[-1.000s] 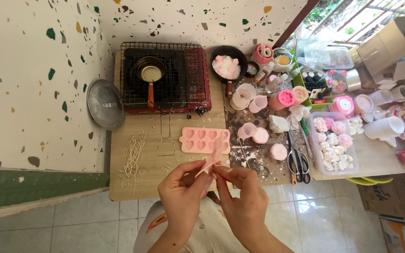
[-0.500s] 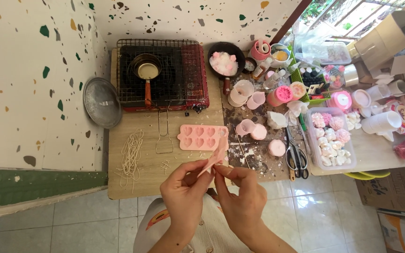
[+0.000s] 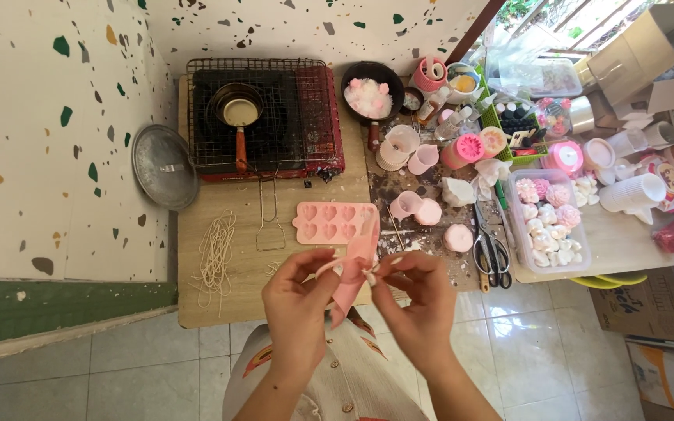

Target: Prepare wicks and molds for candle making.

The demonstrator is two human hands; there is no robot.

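Note:
My left hand (image 3: 298, 304) and my right hand (image 3: 420, 300) pinch a soft pink silicone mould (image 3: 354, 271) between their fingertips, held above the front edge of the wooden table (image 3: 220, 304). The mould hangs bent, its lower end drooping toward my lap. Just behind it on the table lies a flat pink tray mould (image 3: 335, 223) with heart-shaped cavities. A bundle of pale wicks (image 3: 217, 253) lies to the left of my hands.
A red portable stove (image 3: 265, 121) with a wire grid carries a small pan (image 3: 237, 114). A metal lid (image 3: 164, 166) leans by the wall. Right of the moulds are scissors (image 3: 491, 253), pink cups, a black pan of pink pieces (image 3: 368, 95) and a clear box of wax flowers (image 3: 548, 226).
Both hands have lifted slightly and turned the pink mould, which now hangs bent downward between the fingertips instead of pointing up toward the tray. The view shifted a little.

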